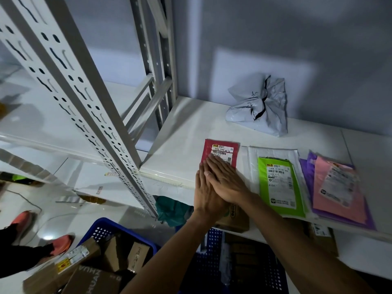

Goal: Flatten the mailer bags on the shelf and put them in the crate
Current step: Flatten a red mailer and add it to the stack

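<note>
Both hands are laid flat, fingers straight and together, on the red mailer bag (pixel 221 150) in the middle of the frame. The right hand (pixel 228 180) is crossed over the left hand (pixel 202 195), and the lower part of the bag is pressed against the white shelf (pixel 180 132). Nothing is gripped. Both forearms are stretched up from the bottom edge, the right one from the lower right. Right of the red bag, a green mailer (pixel 277 183) is spread on a white one (pixel 251 161), and a pink mailer (pixel 339 185) on a purple one (pixel 307 166). A crumpled grey bag (pixel 261 107) is seen in the upper right, by the wall. The blue crate (pixel 101 227), with cardboard boxes (pixel 95 279) inside, is seen below the shelf at the bottom.
</note>
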Tool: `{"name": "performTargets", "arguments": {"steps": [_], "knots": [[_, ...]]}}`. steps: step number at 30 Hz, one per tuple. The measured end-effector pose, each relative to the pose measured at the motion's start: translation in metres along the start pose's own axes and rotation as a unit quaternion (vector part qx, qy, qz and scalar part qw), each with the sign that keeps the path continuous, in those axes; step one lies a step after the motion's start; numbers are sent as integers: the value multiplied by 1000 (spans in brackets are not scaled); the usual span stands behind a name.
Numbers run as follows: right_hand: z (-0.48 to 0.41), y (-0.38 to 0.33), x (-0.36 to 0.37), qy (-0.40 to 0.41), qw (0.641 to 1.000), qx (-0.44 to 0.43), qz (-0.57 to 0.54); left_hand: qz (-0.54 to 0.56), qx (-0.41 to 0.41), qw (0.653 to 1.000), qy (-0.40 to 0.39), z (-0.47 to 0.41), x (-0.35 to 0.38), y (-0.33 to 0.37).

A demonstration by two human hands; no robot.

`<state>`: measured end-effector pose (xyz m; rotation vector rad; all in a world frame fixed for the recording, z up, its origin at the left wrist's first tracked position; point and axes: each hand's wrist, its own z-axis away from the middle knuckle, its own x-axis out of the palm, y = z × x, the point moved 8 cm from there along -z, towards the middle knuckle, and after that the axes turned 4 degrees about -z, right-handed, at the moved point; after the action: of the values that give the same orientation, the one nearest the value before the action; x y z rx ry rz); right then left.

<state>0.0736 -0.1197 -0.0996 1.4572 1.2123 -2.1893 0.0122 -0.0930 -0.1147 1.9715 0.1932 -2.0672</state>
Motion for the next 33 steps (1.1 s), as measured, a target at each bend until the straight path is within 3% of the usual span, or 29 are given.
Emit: {"name": "performTargets", "arguments": {"steps": [16,24,33], "knots": [[-30,8,-18,41,998,-38,36,52,-14,998,13,0,-11,0],[-43,23,-20,67,997,10,49,51,-19,998,11,-2,-8,-1],[-49,22,-21,22,999,45,0,35,-18,999,-8,-1,-10,0]]}}
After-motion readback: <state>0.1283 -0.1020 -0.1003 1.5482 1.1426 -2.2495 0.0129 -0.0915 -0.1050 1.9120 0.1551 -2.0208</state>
